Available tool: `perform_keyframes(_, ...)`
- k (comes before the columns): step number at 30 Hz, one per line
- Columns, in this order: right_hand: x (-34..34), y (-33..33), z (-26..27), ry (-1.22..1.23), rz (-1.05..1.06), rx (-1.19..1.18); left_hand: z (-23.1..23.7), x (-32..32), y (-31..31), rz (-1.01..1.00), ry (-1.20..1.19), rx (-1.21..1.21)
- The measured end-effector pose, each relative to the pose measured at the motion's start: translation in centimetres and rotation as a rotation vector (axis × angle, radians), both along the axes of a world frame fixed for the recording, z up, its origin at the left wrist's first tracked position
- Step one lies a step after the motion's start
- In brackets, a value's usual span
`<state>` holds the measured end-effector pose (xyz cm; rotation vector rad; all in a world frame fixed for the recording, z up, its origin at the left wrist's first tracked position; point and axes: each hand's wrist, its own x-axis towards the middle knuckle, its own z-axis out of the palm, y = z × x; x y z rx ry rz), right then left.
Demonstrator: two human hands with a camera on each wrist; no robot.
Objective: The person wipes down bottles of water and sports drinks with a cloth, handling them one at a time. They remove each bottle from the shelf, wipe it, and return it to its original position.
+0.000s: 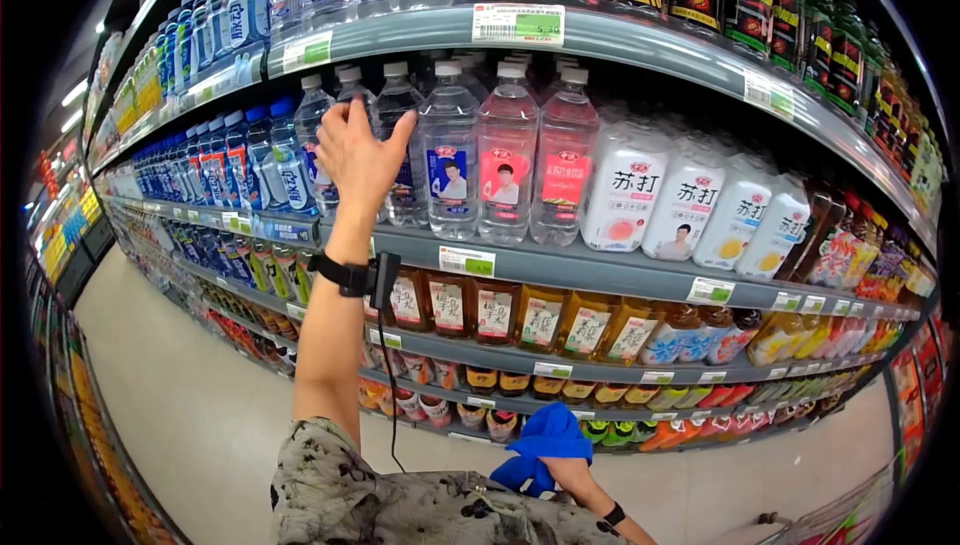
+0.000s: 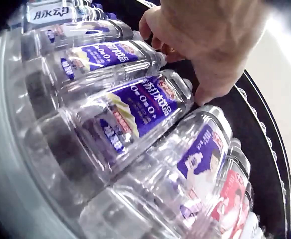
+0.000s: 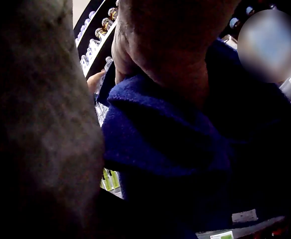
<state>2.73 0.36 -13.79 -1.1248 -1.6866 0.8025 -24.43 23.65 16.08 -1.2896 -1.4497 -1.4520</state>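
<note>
My left hand (image 1: 362, 150) reaches up to the middle shelf, thumb and fingers spread at the tops of clear bottles with purple-blue labels. In the left wrist view, a clear bottle (image 2: 135, 117) lies just below the thumb, and another clear bottle (image 2: 93, 62) has its cap right by the fingers. Lower down, my right hand (image 1: 568, 473) grips a bunched blue cloth (image 1: 545, 442). The cloth fills much of the dark right wrist view, where its folds hide the fingers.
Beside the reached-for bottles stand pink-labelled bottles (image 1: 505, 170) and white bottles (image 1: 625, 190). Blue-capped bottles (image 1: 265, 160) line the left. A shelf edge (image 1: 640, 40) with price tags runs above the left hand. Part of a cart (image 1: 850, 505) shows at lower right.
</note>
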Motion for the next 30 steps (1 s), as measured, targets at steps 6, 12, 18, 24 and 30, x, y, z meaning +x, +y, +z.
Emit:
perform_keyframes(6,1.1,0.0,-1.5,-0.043,0.003,0.008,1.1,-0.9,-0.1,0.021,0.137,-0.204)
perform_keyframes(12,1.2,-0.9,0.0,0.104,-0.02,-0.098,1.1,-0.4,-1.7,0.026,0.132,-0.105)
perform_keyframes(18,1.7,-1.8,-2.0,0.214,0.051,-0.118,-3.7,-1.2,-2.0,-0.69,-0.1,0.269)
perform_keyframes(24,2.9,-2.5,-3.3,-0.321,0.017,0.187,-7.3,-0.6,-3.3,-0.989,-0.326,0.232)
perform_keyframes(30,1.0,-3.1,0.5,0.274,-0.049,-0.126,-4.2,0.3,-5.7,-1.062,-0.524,0.542)
